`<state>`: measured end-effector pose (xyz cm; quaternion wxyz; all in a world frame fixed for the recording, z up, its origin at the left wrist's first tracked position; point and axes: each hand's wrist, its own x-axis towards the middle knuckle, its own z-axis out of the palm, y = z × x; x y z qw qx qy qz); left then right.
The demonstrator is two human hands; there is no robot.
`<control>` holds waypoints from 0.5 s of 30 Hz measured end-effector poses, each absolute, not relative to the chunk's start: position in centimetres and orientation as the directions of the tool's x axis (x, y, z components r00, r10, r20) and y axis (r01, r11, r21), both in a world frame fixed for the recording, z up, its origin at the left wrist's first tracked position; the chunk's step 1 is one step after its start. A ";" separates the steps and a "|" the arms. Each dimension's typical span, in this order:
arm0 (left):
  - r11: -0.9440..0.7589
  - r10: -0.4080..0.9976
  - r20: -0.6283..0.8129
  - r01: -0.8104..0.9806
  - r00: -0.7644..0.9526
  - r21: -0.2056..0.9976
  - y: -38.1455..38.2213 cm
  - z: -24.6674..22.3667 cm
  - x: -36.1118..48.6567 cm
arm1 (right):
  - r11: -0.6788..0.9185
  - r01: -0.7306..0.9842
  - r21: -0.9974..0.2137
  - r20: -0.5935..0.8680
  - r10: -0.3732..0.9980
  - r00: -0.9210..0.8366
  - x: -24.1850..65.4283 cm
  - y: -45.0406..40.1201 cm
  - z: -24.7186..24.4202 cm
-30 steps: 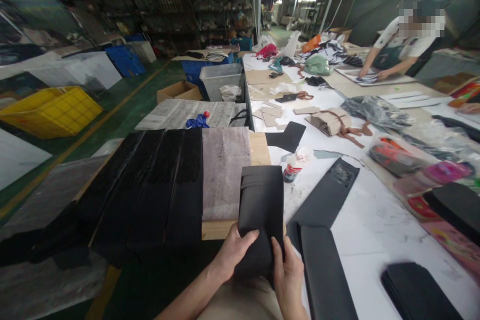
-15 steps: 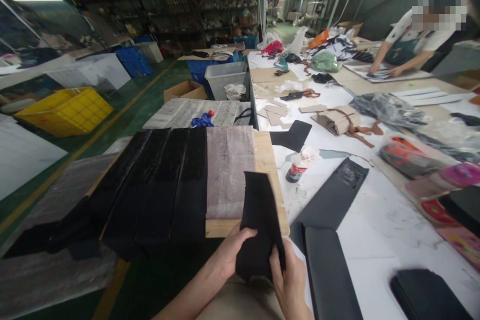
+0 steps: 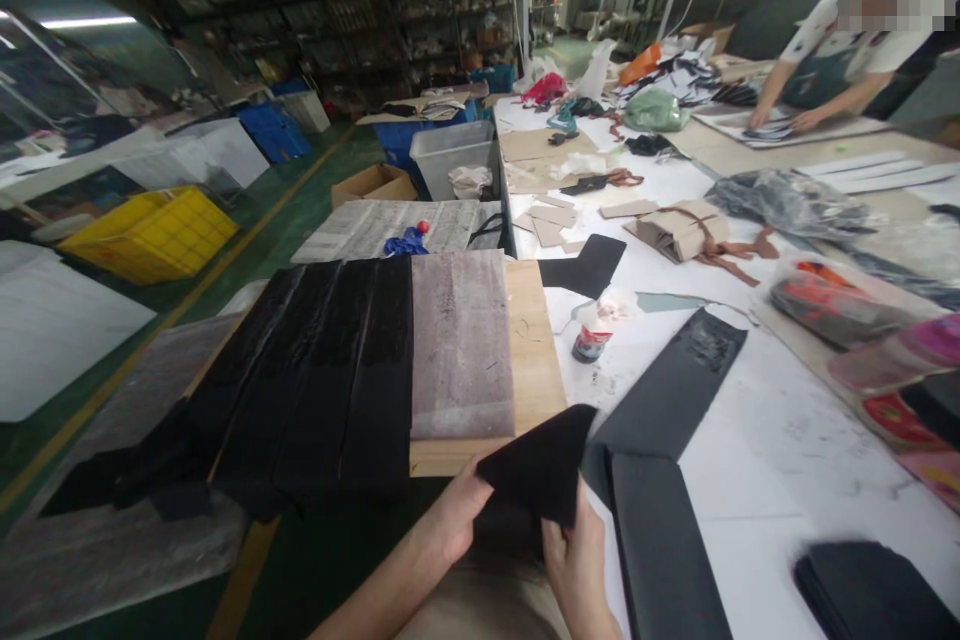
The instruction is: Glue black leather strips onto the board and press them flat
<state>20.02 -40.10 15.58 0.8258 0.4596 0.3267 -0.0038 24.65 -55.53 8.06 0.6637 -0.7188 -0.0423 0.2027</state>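
Observation:
Between my hands is a flat piece of black material [image 3: 541,465], its upper part bent over toward me. My left hand [image 3: 459,510] grips its left edge, some fingers hidden behind it. My right hand [image 3: 576,545] is closed on the lower right edge. Just beyond lies a wooden board [image 3: 536,340] bearing a greyish-mauve sheet [image 3: 461,350]. Left of that sheet, several black strips [image 3: 315,370] lie side by side. Dark grey folded material [image 3: 664,540] rests on the white table to the right of my right hand.
A small jar [image 3: 591,342] with whitish wrapping on top stands on the white table [image 3: 780,440]. A black stack [image 3: 870,590] sits at lower right. Cardboard pieces [image 3: 679,228] and plastic bags lie farther back. Another person [image 3: 840,70] works at the far right.
The black piece was held upright with its top end pointing away; now its upper part is folded down and to the right. Both hands still hold it. The view has shifted slightly.

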 end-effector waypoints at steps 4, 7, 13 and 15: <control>0.588 0.305 -0.567 0.317 0.765 0.744 -40.2 15.6 19.6 | 0.005 -0.437 -0.899 -0.393 0.432 0.812 26.5 -54.9 10.5; 0.558 0.334 -0.537 0.297 0.775 0.775 -40.4 15.5 19.7 | 0.072 -0.650 -0.756 -0.503 0.572 0.648 28.4 -53.9 12.2; 0.585 0.410 -0.553 0.256 0.725 0.769 -39.7 14.7 19.9 | 0.025 -0.692 -0.721 -0.532 0.620 0.577 31.1 -50.1 12.7; 0.605 0.424 -0.568 0.246 0.705 0.757 -38.8 14.4 19.8 | 0.017 -0.680 -0.733 -0.515 0.639 0.572 31.6 -48.6 12.8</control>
